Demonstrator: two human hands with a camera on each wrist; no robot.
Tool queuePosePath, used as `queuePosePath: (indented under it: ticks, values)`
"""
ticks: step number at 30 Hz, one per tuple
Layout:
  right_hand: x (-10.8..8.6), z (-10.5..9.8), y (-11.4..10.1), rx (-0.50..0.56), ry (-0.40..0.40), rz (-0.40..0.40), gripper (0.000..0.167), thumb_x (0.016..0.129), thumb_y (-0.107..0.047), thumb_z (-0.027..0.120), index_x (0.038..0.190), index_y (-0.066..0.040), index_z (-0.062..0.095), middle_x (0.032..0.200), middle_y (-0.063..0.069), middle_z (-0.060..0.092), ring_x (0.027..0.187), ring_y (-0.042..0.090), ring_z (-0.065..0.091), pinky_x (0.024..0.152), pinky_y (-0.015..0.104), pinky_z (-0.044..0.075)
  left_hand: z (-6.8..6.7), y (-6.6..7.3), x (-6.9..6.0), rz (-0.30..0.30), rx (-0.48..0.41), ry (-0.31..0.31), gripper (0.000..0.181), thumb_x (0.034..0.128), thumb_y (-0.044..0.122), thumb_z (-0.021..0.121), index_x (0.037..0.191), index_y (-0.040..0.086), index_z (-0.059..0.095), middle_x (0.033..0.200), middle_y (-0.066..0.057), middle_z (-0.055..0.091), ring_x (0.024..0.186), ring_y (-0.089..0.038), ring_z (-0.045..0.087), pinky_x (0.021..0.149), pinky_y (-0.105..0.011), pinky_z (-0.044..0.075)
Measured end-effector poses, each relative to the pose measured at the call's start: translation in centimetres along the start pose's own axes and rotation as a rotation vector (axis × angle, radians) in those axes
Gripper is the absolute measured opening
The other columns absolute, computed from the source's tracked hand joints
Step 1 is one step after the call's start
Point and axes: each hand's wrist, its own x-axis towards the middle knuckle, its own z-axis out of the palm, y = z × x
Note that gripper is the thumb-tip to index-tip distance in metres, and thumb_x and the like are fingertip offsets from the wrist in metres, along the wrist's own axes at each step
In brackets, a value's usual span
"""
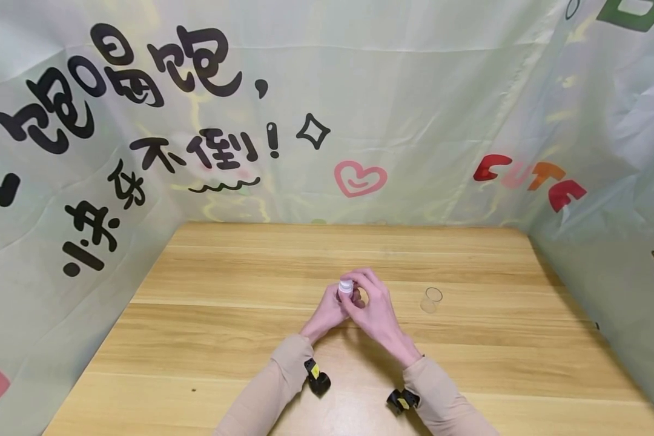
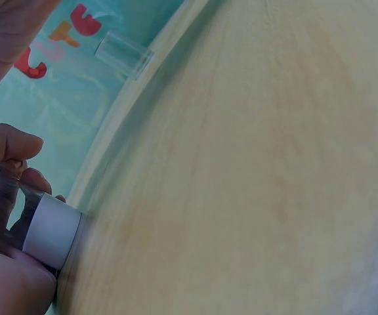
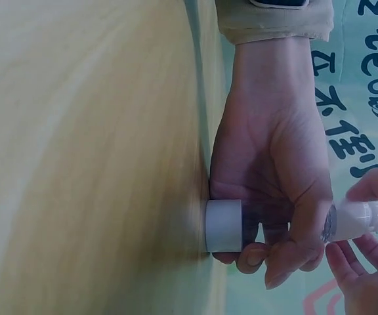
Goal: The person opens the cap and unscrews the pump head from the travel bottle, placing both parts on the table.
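Over the middle of the table, my left hand grips a small bottle around its dark or see-through middle. A broad white band at the bottle's base shows below the fingers, on or very close to the tabletop. The bottle's white top sticks out above the left hand. My right hand holds this top between thumb and fingers. Most of the bottle's body is hidden behind the left fingers. To the right of both hands, a clear cylindrical cap stands on the table, apart from them.
The wooden table reaches back to a printed cloth that hangs behind it and along both sides. Each wrist wears a small black camera. A tiny dark spot marks the table's front left.
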Motion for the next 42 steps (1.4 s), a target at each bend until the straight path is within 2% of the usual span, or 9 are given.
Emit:
queuePosePath:
  ticks: [2,8,12,15,22,29,33,38,42]
  values:
    - [0.0,0.0,0.0,0.002,-0.007,0.001,0.036,0.075,0.002,0.081,0.109,-0.002,0.069,0.108,0.014,0.067,0.099,0.03,0.068,0.088,0.046,0.058,0.0,0.0,0.0,0.006,0.003,0.003,0.012,0.08,-0.007,0.064,0.092,-0.01,0.062,0.085,-0.008,0.064,0.083,-0.005,0.06,0.088,-0.023,0.053]
    - [0.1,0.0,-0.1,0.009,-0.006,-0.007,0.036,0.075,0.003,0.081,0.109,-0.002,0.069,0.107,0.013,0.067,0.097,0.029,0.068,0.087,0.044,0.059,0.0,-0.1,0.1,-0.014,0.008,0.014,0.016,0.0834,-0.007,0.064,0.096,-0.015,0.061,0.089,-0.013,0.067,0.083,-0.004,0.061,0.088,-0.02,0.052]
    - [0.1,0.0,0.0,0.034,-0.016,-0.028,0.037,0.075,0.008,0.077,0.109,-0.002,0.069,0.107,0.013,0.069,0.099,0.03,0.068,0.088,0.043,0.058,0.0,-0.1,0.1,-0.029,-0.024,0.028,0.015,0.0842,-0.008,0.064,0.093,-0.018,0.057,0.08,0.0,0.063,0.079,-0.005,0.06,0.084,-0.018,0.05]
    - [0.1,0.0,0.1,0.05,-0.03,-0.027,0.037,0.075,0.008,0.076,0.111,-0.002,0.069,0.109,0.014,0.07,0.101,0.031,0.068,0.089,0.043,0.058,0.0,-0.1,0.1,-0.019,-0.033,0.022,0.017,0.0834,-0.008,0.063,0.092,-0.02,0.056,0.079,0.001,0.061,0.079,-0.006,0.059,0.084,-0.02,0.049]
    - [0.1,0.0,0.0,0.043,-0.015,-0.022,0.038,0.074,0.009,0.079,0.11,-0.001,0.071,0.107,0.014,0.07,0.101,0.031,0.069,0.09,0.042,0.059,0.1,-0.1,0.1,-0.023,0.044,0.022,0.014,0.0846,-0.003,0.065,0.092,-0.013,0.059,0.081,0.003,0.059,0.079,-0.003,0.056,0.084,-0.02,0.048]
    - [0.4,-0.3,0.0,0.067,0.019,-0.022,0.04,0.076,0.009,0.078,0.113,-0.002,0.071,0.111,0.014,0.071,0.104,0.032,0.069,0.093,0.043,0.058,0.1,0.2,-0.1,-0.022,0.054,0.056,0.007,0.0813,-0.006,0.062,0.087,-0.009,0.061,0.077,0.004,0.061,0.074,-0.004,0.056,0.076,-0.02,0.05]
    - [0.6,-0.4,0.1,0.09,0.033,-0.037,0.039,0.077,0.008,0.078,0.114,-0.001,0.07,0.112,0.015,0.07,0.104,0.032,0.069,0.093,0.042,0.058,0.0,-0.2,-0.1,-0.032,0.088,0.073,0.014,0.0792,-0.005,0.062,0.092,-0.01,0.064,0.079,0.002,0.063,0.074,-0.005,0.056,0.075,-0.021,0.05]
    - [0.9,-1.0,0.1,0.103,0.048,-0.04,0.038,0.08,0.007,0.077,0.117,0.0,0.07,0.114,0.016,0.069,0.103,0.032,0.069,0.091,0.041,0.059,0.0,-0.2,-0.1,-0.039,0.098,0.073,0.018,0.0779,-0.006,0.064,0.095,-0.011,0.065,0.073,0.004,0.057,0.067,-0.006,0.051,0.063,-0.021,0.045]
    - [1.2,-1.6,0.3,0.076,0.053,-0.009,0.038,0.082,0.004,0.076,0.119,-0.002,0.07,0.115,0.016,0.07,0.098,0.03,0.069,0.087,0.039,0.06,0.1,-0.1,0.0,-0.052,0.084,0.056,0.023,0.0793,-0.004,0.069,0.102,-0.008,0.068,0.076,0.006,0.062,0.07,-0.006,0.055,0.066,-0.021,0.048]
